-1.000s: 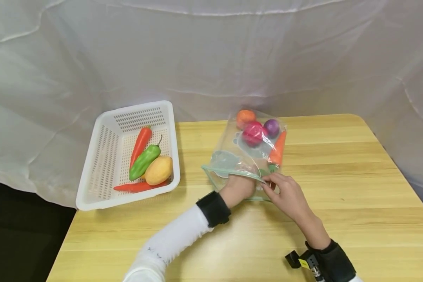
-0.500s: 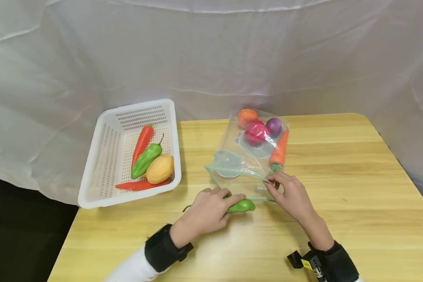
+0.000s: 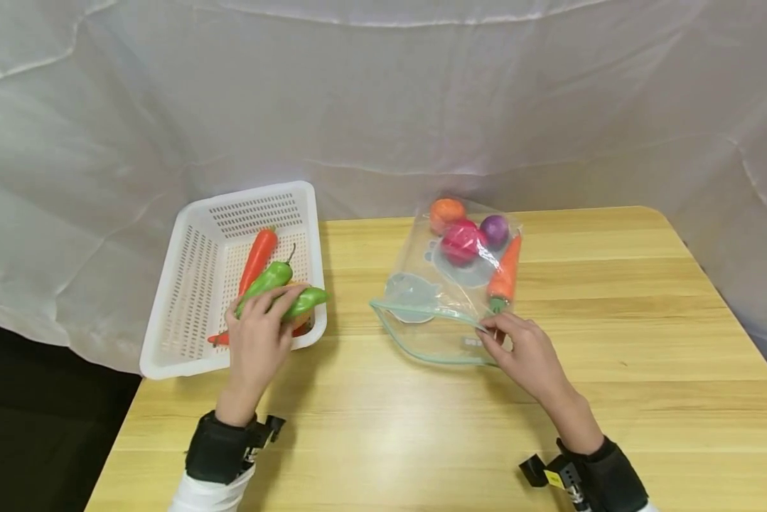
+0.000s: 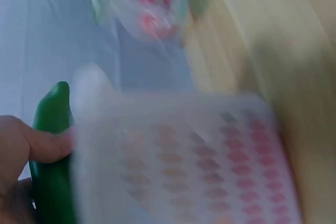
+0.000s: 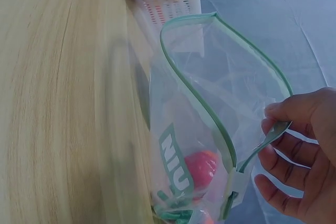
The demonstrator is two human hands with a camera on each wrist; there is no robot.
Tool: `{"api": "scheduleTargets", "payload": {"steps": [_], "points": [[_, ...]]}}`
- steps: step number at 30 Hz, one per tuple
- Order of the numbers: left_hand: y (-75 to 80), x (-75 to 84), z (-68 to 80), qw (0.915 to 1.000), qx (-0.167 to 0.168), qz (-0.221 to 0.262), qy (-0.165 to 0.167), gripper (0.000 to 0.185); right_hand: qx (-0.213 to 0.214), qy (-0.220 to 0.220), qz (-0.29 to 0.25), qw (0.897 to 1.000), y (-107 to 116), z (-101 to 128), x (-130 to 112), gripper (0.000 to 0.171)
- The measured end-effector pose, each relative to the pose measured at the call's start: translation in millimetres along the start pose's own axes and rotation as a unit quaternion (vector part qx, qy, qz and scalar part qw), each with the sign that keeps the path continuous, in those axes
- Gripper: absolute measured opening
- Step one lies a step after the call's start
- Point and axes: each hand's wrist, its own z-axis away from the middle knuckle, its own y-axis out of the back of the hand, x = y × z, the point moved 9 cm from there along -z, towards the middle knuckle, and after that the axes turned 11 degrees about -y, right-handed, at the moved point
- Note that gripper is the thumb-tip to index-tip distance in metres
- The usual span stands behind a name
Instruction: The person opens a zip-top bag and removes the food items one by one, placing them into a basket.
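My left hand [image 3: 256,338] grips a green pepper [image 3: 308,301] above the near right part of the white basket [image 3: 161,334]. In the left wrist view the thumb presses along that green pepper [image 4: 52,114], beside the basket wall. With thumb and fingertips, my right hand [image 3: 529,355] pinches the green-edged mouth of a clear zip bag [image 3: 434,341]. The right wrist view shows that mouth gaping. Inside the bag lie an orange fruit [image 3: 447,213], a pink-red one [image 3: 462,242], a purple one [image 3: 495,231] and a carrot [image 3: 505,274].
The basket holds a red chili [image 3: 259,256], a second green pepper [image 3: 273,275], another red chili [image 3: 220,339] and a yellow fruit mostly hidden by the held pepper. Wooden table [image 3: 383,441] lies under everything. A pale cloth [image 3: 383,107] hangs behind.
My left hand came out of the bag gripping the green pepper and has swung left with it to over the basket. My right hand has stayed at the bag's mouth, which now gapes wider.
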Motion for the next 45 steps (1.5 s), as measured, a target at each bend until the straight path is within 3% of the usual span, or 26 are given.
{"api": "scheduleTargets", "payload": {"steps": [4,9,14,19,21,26,28,29,32,35,38,40,41,43,45], "points": [[-9.5,-28.2,10.2,0.9981,-0.02,0.0,0.058,0.05,-0.002,0.0,0.004,1.0,-1,1,-1,0.009],[-20.3,-42.8,11.4,0.9935,-0.061,0.022,0.094,0.054,-0.002,0.0,0.005,1.0,-2,1,0,0.008],[-29.5,-54.2,15.4,0.9789,-0.133,0.053,0.146,0.068,-0.012,-0.003,0.002,1.0,-5,2,0,0.007],[-35.4,-59.7,17.5,0.9671,-0.187,0.04,0.167,0.065,-0.01,-0.006,0.005,1.0,-4,1,0,0.007],[-40.4,-62.9,20.6,0.9557,-0.228,0.033,0.183,0.062,-0.01,-0.004,0.007,1.0,-4,0,-1,0.008],[-54.1,-66.7,33.8,0.9121,-0.346,0.044,0.215,0.059,-0.017,-0.003,0.005,1.0,-5,1,-3,0.008],[-55.5,-66.2,36.1,0.9056,-0.363,0.046,0.214,0.058,-0.019,-0.006,0.004,1.0,-5,1,-3,0.009],[-55.4,-66.2,36.0,0.9067,-0.361,0.045,0.213,0.057,-0.018,-0.007,0.004,1.0,-5,1,-3,0.009],[-53.0,-66.8,33.6,0.9198,-0.327,0.043,0.213,0.053,-0.016,-0.009,0.009,1.0,-4,1,-3,0.008],[-48.0,-64.5,27.8,0.9455,-0.248,0.039,0.207,0.048,-0.015,-0.011,0.015,1.0,-2,2,-2,0.007],[-34.8,-54.1,17.6,0.9813,-0.096,0.046,0.16,0.038,-0.015,-0.013,0.019,1.0,-1,2,-1,0.007],[-21.3,-36.4,9.7,0.9932,0.037,0.069,0.087,0.032,-0.014,-0.013,0.019,1.0,0,2,-1,0.006],[-15.0,-23.6,6.5,0.9912,0.098,0.08,0.039,0.029,-0.013,-0.012,0.017,1.0,1,2,-1,0.006],[-8.5,8.6,0.2,0.9769,0.176,0.106,-0.058,0.029,-0.011,-0.009,0.013,1.0,1,1,-2,0.007],[-11.3,47.0,-6.7,0.9622,0.191,0.131,-0.144,0.029,-0.009,-0.004,0.008,1.0,2,0,-3,0.007]]}}
